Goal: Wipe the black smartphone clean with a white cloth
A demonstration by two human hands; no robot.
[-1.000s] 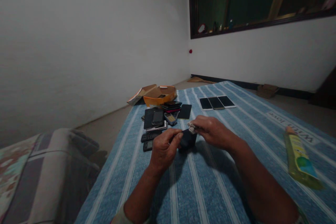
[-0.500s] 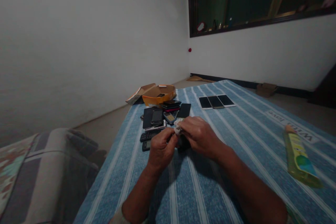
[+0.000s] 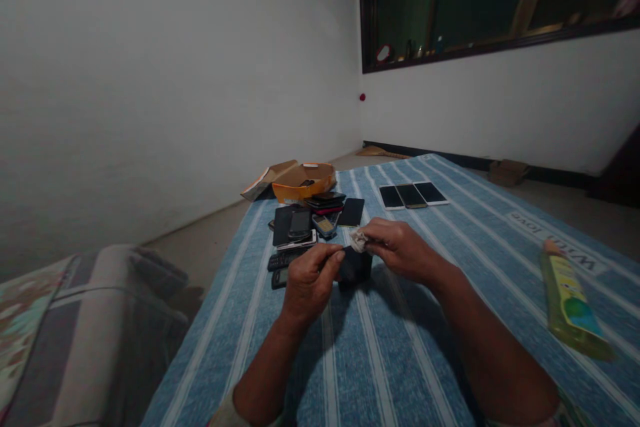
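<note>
My left hand (image 3: 310, 279) is closed around the left edge of a small dark phone (image 3: 356, 267) held just above the blue striped cloth (image 3: 400, 347). My right hand (image 3: 400, 248) pinches a crumpled pale wad of cloth or tissue (image 3: 358, 238) against the phone's top edge. Both hands meet over the middle of the cloth. Just beyond them lies a pile of several dark phones (image 3: 305, 223).
Three smartphones (image 3: 411, 195) lie in a row further back. An open orange cardboard box (image 3: 303, 181) sits at the far left corner of the cloth. A yellow-green bottle (image 3: 570, 300) lies at the right. A folded blanket (image 3: 90, 327) is at the left.
My right hand with the wad slid left across the phone, covering it, then came back right to the phone's top edge. My left hand kept its hold throughout.
</note>
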